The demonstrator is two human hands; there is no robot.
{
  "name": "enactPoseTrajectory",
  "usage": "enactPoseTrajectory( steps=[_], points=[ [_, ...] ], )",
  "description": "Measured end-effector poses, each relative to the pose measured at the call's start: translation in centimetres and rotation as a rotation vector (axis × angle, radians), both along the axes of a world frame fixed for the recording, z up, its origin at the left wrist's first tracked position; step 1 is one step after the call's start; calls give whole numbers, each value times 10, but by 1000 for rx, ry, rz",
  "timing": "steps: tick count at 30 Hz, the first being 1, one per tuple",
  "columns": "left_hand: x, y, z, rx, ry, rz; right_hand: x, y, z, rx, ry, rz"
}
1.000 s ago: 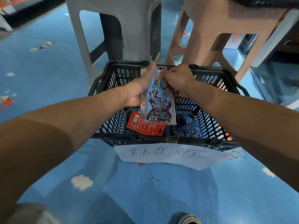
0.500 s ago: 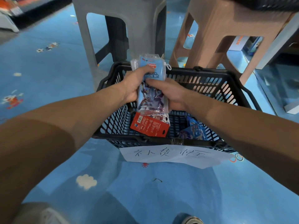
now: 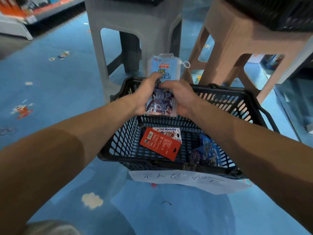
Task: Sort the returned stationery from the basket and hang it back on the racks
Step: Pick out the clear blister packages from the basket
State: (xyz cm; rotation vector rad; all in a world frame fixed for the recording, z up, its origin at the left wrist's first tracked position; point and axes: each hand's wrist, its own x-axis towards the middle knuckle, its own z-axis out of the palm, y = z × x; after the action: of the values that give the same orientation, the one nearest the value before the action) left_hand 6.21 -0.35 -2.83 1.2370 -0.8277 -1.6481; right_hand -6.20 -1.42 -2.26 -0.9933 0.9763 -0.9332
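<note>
dim bluish indoor light, soft shadows, wide-angle bending at edges, slight blur throughout.

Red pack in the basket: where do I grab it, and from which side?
Come straight down from above: the basket walls block any sideways approach. The red pack is a thin flat card on the basket floor, its far edge overlapping a white pack. Pinch that far edge, probably lifted a little, thumb on top, fingers beneath.
</note>
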Motion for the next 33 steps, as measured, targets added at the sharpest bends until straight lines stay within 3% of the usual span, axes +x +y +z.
enactPoseTrajectory(
  steps=[7, 13, 19, 25, 30, 33],
  points=[
    [7, 11, 49, 121, -122, -1, -6, 6, 44, 97, 51, 114],
    [2, 24, 186, 88, -417, 87, -7, 25, 176, 149, 14, -84],
    [-41, 50, 318, 326, -564, -167, -38, 68, 296, 293, 173, -206],
    [-71, 20, 454, 310, -499, -246, -65, 45, 439, 167, 148, -257],
    [-58, -47, 572, 107, -427, -151, -55, -21, 552, 63, 90, -243],
    [-31, -84, 614, 55, -428, -67, -31, -60, 594, 70, 165, -237]
  ],
)
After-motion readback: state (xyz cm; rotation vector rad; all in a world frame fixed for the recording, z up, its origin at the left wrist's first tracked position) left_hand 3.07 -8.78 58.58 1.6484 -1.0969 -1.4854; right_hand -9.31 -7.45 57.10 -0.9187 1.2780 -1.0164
